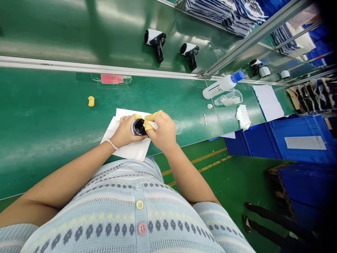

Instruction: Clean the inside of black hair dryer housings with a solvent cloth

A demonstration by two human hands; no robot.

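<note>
My left hand (125, 131) grips a round device with a glossy black face and white rim (138, 127) above a white paper sheet (129, 149). My right hand (163, 130), with yellow finger cots (150, 117) on its fingers, presses a white wipe (152, 124) against that black face. A yellow cot also shows on a left fingertip. The hands hide part of the device. A loose yellow finger cot (91, 101) lies on the green workbench (52, 105) to the left.
Right of my hands stand a white bottle with a blue cap (223, 85), a clear plastic cup (228, 98) and a crumpled tissue (243, 117). Black-handled white devices (155, 44) sit beyond a metal rail (97, 65). Blue crates (297, 138) and a person's legs (265, 221) are at lower right.
</note>
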